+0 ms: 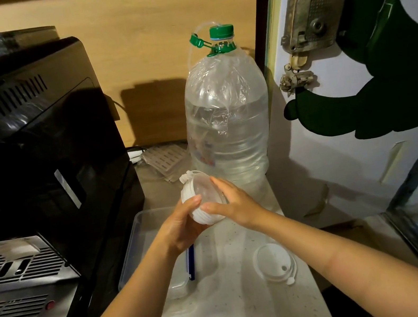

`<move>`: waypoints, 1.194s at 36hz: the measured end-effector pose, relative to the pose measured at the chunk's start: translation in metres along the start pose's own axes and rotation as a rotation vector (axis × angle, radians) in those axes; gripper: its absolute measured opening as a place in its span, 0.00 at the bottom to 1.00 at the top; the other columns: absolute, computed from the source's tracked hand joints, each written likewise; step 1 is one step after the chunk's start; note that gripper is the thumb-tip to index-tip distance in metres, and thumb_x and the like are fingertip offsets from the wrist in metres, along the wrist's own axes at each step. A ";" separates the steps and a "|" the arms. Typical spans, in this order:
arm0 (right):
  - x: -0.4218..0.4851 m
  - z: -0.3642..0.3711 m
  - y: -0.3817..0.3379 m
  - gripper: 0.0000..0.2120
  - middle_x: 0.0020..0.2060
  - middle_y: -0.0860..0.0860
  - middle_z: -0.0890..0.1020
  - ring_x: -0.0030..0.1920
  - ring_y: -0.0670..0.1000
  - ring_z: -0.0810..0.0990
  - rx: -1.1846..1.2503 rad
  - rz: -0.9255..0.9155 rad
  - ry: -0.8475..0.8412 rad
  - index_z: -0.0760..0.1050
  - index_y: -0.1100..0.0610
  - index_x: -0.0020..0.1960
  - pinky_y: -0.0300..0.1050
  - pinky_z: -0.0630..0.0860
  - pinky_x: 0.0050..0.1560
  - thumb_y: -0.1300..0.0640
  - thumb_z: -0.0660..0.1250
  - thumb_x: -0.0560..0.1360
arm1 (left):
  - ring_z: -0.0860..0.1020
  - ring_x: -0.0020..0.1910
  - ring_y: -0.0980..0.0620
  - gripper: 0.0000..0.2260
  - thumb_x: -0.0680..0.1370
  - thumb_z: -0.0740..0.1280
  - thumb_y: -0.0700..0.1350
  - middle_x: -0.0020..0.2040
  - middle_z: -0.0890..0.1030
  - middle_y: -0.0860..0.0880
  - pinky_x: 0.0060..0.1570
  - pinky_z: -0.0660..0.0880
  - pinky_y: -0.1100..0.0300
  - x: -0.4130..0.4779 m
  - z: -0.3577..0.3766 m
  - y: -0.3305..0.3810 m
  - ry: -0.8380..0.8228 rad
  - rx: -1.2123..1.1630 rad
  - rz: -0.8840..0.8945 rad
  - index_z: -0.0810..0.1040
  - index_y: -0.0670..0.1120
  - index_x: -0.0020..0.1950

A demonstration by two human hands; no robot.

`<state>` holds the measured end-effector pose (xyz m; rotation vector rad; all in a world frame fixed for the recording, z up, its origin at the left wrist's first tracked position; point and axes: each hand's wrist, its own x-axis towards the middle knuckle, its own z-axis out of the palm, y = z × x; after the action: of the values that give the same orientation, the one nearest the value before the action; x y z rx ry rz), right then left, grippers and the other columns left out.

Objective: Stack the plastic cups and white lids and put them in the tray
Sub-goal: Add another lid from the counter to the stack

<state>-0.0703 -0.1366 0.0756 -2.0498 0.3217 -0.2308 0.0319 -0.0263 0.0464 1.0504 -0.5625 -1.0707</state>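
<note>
Centre frame: my left hand [179, 226] and right hand [234, 204] pinched the lid stack [200, 197] in their fingers. One lid [274, 262] remained on the surface, lower right; tray [141, 223] looked empty.

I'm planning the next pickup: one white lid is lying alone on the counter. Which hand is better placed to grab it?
The right hand: the loose lid lies just under its forearm, while the left hand cradles the lid stack over the tray.

Pale speckled stone countertop [238, 315]; on it: clear rectangular plastic tray [143, 220], left; single white round plastic lid [274, 262], right; large clear green-capped water bottle [227, 116], rear; black coffee machine [28, 151], far left.
</note>
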 end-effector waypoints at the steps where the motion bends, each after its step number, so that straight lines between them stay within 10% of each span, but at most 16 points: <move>1: 0.000 0.000 0.000 0.30 0.72 0.52 0.65 0.60 0.40 0.61 -0.006 0.002 -0.003 0.59 0.55 0.73 0.33 0.60 0.57 0.54 0.66 0.75 | 0.81 0.51 0.49 0.48 0.52 0.79 0.58 0.57 0.77 0.43 0.45 0.79 0.54 0.000 -0.001 0.000 0.007 -0.001 -0.004 0.67 0.46 0.67; 10: 0.003 -0.004 0.009 0.46 0.76 0.49 0.53 0.74 0.48 0.55 -0.063 0.080 -0.066 0.51 0.49 0.75 0.50 0.58 0.73 0.35 0.63 0.64 | 0.76 0.55 0.46 0.50 0.50 0.79 0.58 0.58 0.75 0.42 0.45 0.79 0.56 -0.003 -0.002 -0.003 0.012 0.004 -0.032 0.66 0.45 0.68; 16: -0.004 -0.023 0.050 0.42 0.77 0.51 0.50 0.76 0.53 0.52 -0.239 0.218 -0.103 0.46 0.48 0.76 0.51 0.56 0.72 0.47 0.69 0.72 | 0.75 0.53 0.46 0.52 0.44 0.81 0.56 0.56 0.74 0.44 0.39 0.80 0.58 -0.006 -0.006 -0.009 0.058 -0.068 -0.085 0.65 0.47 0.65; 28: -0.025 -0.009 0.120 0.44 0.73 0.57 0.60 0.71 0.60 0.64 -0.600 0.684 -0.179 0.49 0.49 0.75 0.53 0.68 0.65 0.35 0.66 0.68 | 0.74 0.55 0.45 0.56 0.43 0.81 0.56 0.57 0.73 0.45 0.38 0.81 0.57 -0.008 -0.005 -0.017 0.065 -0.043 -0.142 0.62 0.49 0.68; 43: -0.027 0.023 0.132 0.41 0.68 0.58 0.66 0.65 0.63 0.70 -0.873 0.740 -0.277 0.59 0.54 0.71 0.58 0.72 0.64 0.38 0.70 0.65 | 0.75 0.55 0.45 0.54 0.46 0.80 0.57 0.58 0.73 0.44 0.42 0.80 0.56 -0.013 -0.006 -0.020 0.055 -0.002 -0.143 0.64 0.47 0.69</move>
<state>-0.1059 -0.1695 -0.0519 -2.5686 1.1128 0.7652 0.0224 -0.0138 0.0274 1.1282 -0.4477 -1.1632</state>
